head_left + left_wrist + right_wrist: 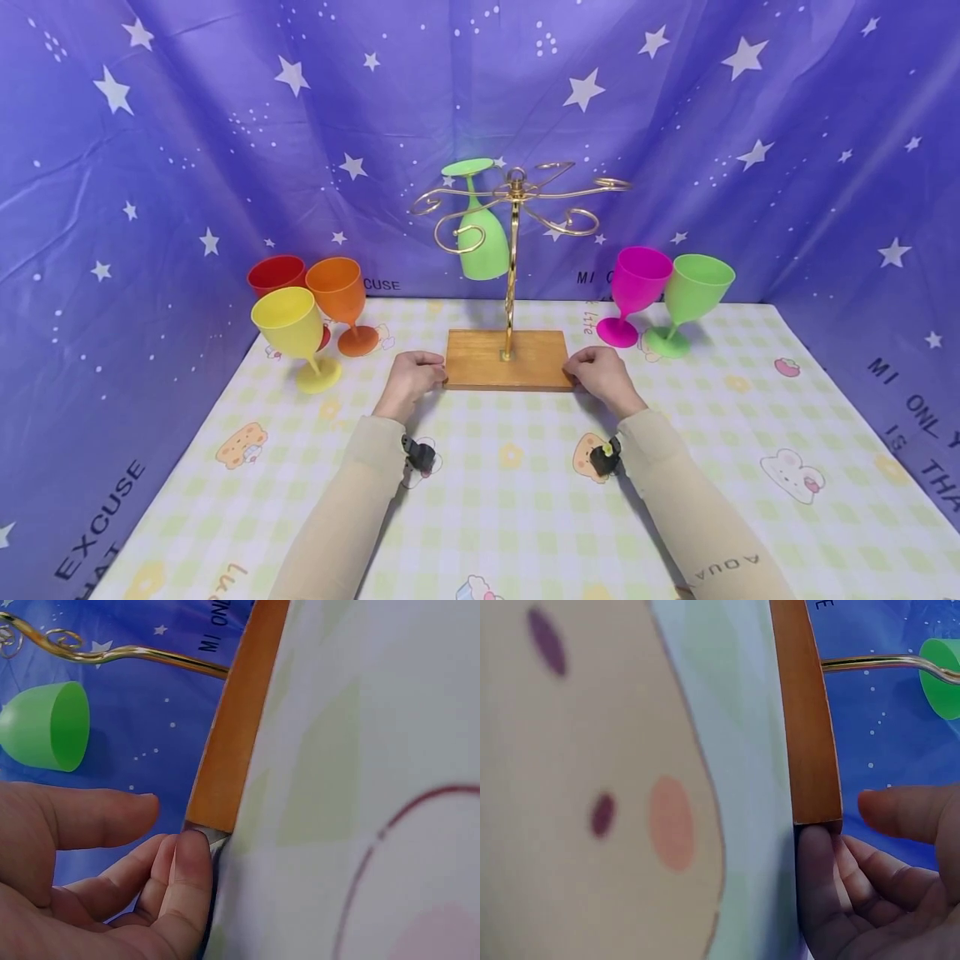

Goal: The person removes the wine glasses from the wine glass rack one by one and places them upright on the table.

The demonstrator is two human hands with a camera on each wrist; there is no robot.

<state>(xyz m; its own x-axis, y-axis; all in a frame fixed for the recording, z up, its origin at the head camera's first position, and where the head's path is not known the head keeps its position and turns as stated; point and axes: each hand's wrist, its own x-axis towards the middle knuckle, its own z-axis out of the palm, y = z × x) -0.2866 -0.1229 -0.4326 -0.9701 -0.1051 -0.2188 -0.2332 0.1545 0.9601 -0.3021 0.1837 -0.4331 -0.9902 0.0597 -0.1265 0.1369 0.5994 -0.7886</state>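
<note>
A gold metal cup stand (pixel 512 275) with curling arms rises from a rectangular wooden base (pixel 480 367) at the table's middle. From its left side hangs an upside-down green goblet (pixel 482 242), foot at the top. My left hand (pixel 411 379) touches the base's left end with the fingertips; in the left wrist view its thumb stands apart from the wood. At the opposite end, fingers of my right hand (pixel 603 375) rest against the base. The right wrist view shows that thumb (pixel 900 814) also clear of it. Neither palm is around the base.
Upright on the left stand a yellow goblet (pixel 288 323), an orange goblet (pixel 337 292) and a partly hidden red goblet (pixel 273 273). To the right are a magenta goblet (pixel 640 279) and another green goblet (pixel 697 287). A starry blue curtain (pixel 420 92) surrounds the checked tablecloth (pixel 510 517).
</note>
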